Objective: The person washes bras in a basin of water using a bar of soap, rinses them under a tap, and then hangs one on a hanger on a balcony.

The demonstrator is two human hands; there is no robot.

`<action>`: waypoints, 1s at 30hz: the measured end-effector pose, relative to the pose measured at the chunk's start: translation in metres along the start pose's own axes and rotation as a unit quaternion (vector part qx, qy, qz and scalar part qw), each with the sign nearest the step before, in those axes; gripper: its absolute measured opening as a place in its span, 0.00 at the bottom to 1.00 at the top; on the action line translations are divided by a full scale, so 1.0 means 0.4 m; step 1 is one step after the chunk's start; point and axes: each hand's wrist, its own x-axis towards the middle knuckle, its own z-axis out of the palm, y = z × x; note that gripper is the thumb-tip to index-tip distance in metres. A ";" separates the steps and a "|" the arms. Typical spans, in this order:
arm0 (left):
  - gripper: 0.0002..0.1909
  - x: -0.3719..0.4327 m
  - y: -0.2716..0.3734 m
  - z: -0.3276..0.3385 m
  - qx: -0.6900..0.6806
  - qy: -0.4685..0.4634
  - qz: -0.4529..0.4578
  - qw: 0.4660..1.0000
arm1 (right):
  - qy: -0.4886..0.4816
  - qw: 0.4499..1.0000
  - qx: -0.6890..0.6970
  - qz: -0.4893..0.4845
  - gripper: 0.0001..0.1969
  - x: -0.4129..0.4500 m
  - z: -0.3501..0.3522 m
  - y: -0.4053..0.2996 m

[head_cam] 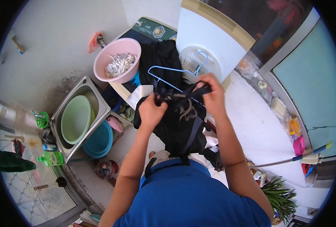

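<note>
A black garment with a drawstring at its waistband hangs in front of me. My left hand grips one side of its waistband. Fingers of my right hand are closed on the other side, where the dark band forms a loop. A light-blue clothes hanger lies across the garment's top, its hook up by a round translucent lid. Its lower bar runs behind the cloth, and its right end is partly hidden by my right hand. More black clothing is heaped just beyond, on the washing machine.
A pink basin holding white cords stands on the machine's left. Left of me, a metal sink contains a green basin, with blue basins below. Right are a white ledge, a pole and a plant.
</note>
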 end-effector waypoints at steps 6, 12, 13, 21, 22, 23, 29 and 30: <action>0.15 0.045 -0.037 -0.031 0.053 0.080 -0.075 0.993 | 0.163 0.976 -0.080 -0.122 0.04 0.010 -0.027 -0.050; 0.22 0.008 -0.135 -0.017 0.004 -0.078 -0.105 0.991 | 0.165 0.985 0.050 -0.019 0.02 -0.001 -0.010 -0.043; 0.26 0.002 -0.151 -0.016 -0.063 -0.142 -0.059 0.986 | 0.135 0.987 0.091 0.017 0.03 -0.001 -0.010 -0.051; 0.31 -0.010 -0.005 -0.017 0.065 -0.103 0.142 0.982 | -0.087 0.991 0.030 0.094 0.07 0.032 0.042 -0.075; 0.30 0.006 0.019 -0.018 0.039 -0.095 0.201 0.974 | -0.103 0.992 0.044 0.065 0.07 0.037 0.041 -0.074; 0.29 0.018 0.038 -0.013 0.012 -0.088 0.259 0.962 | -0.102 0.992 0.043 0.065 0.07 0.040 0.042 -0.079; 0.12 0.056 0.067 -0.036 -0.109 -0.132 0.058 0.984 | 0.001 0.997 -0.021 -0.071 0.02 0.056 -0.004 -0.075; 0.11 0.074 0.044 -0.038 -0.213 -0.117 0.063 0.968 | 0.009 0.993 -0.057 -0.101 0.04 0.063 -0.031 -0.041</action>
